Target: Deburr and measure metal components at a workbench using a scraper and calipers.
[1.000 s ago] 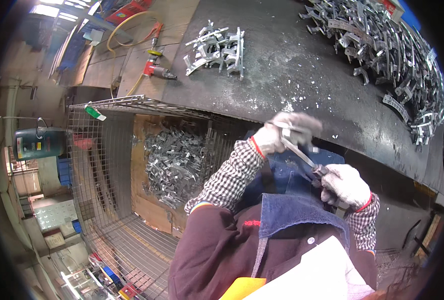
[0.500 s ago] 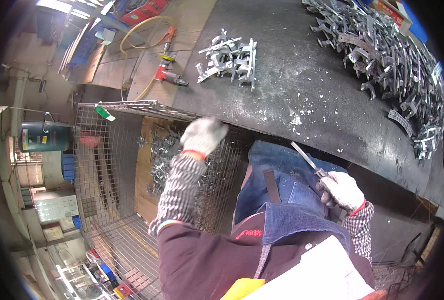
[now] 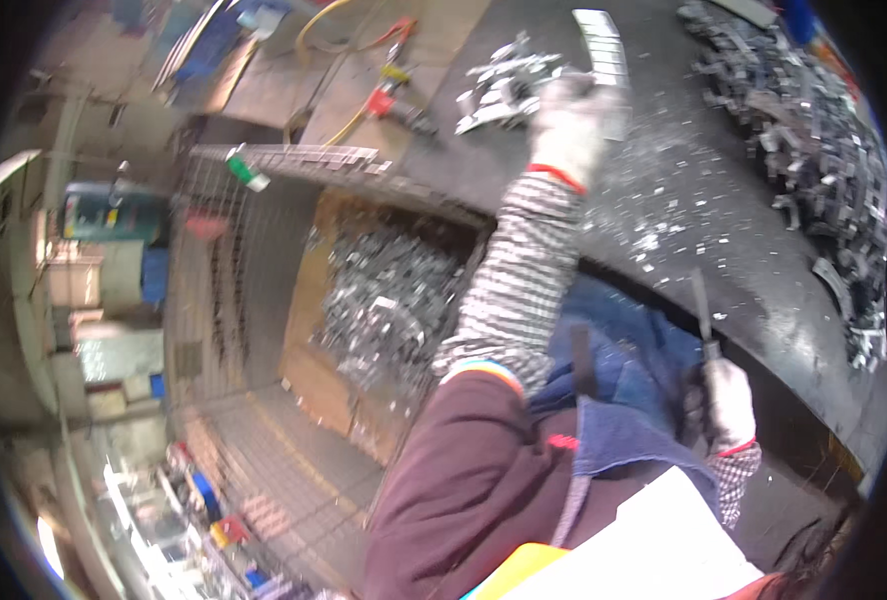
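Observation:
My left hand [image 3: 570,125], in a pale work glove, reaches over the dark table and is closed on a curved, light metal part [image 3: 605,55]. Motion blurs the fingers. Just left of it lies a small heap of silvery metal brackets [image 3: 509,82]. Near the table's front edge, my right hand [image 3: 730,408], also gloved, grips a file-like hand tool [image 3: 702,308] by its dark handle. Its narrow flat blade points away from me, over the table edge.
A large pile of metal brackets [image 3: 814,150] covers the table's right side. A red air tool [image 3: 384,102] with a yellow hose lies at the left. Below stands a wire cage [image 3: 249,230], with many small metal pieces [image 3: 384,310] inside. Bright chips dot the dark tabletop [image 3: 654,165].
My left hand has gone from above the wire cage up and right to the small heap, and now has a curved metal part. The right hand has shifted slightly, its tool more upright. The view has shifted.

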`<state>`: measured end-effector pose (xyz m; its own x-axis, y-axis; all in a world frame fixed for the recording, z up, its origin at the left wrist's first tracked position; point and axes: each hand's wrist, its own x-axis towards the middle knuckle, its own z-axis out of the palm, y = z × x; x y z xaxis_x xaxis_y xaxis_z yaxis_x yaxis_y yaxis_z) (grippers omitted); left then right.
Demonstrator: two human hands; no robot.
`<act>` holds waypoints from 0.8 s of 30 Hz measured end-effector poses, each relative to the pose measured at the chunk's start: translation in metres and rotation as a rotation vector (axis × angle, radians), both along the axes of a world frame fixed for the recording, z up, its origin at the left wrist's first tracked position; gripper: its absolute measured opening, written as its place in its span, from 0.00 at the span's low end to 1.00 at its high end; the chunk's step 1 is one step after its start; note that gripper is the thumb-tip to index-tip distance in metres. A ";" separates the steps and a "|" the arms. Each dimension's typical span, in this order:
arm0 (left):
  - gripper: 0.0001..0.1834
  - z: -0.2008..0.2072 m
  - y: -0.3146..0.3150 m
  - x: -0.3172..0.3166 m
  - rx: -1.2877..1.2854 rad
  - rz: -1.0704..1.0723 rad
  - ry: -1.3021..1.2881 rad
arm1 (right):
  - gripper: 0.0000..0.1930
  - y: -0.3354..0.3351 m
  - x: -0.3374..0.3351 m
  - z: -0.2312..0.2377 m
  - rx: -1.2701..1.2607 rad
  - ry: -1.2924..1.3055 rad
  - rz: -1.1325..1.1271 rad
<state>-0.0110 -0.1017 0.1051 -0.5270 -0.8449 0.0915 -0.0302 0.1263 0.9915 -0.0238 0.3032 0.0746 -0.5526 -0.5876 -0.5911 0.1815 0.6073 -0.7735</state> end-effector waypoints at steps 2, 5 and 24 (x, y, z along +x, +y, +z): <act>0.14 -0.061 0.028 -0.003 -0.062 -0.332 0.048 | 0.25 -0.001 -0.014 -0.008 0.042 -0.128 -0.132; 0.30 -0.060 0.070 -0.017 0.016 -0.571 -0.853 | 0.25 -0.008 -0.017 0.009 0.044 -0.172 -0.222; 0.14 -0.075 0.097 0.006 -0.569 -0.210 -0.424 | 0.21 0.000 0.000 -0.020 0.003 -0.155 0.119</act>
<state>-0.0050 -0.0045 0.0302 -0.7600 -0.6047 0.2381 -0.3146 0.6629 0.6794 -0.0235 0.3031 0.0545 -0.3816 -0.6413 -0.6656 0.2248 0.6341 -0.7398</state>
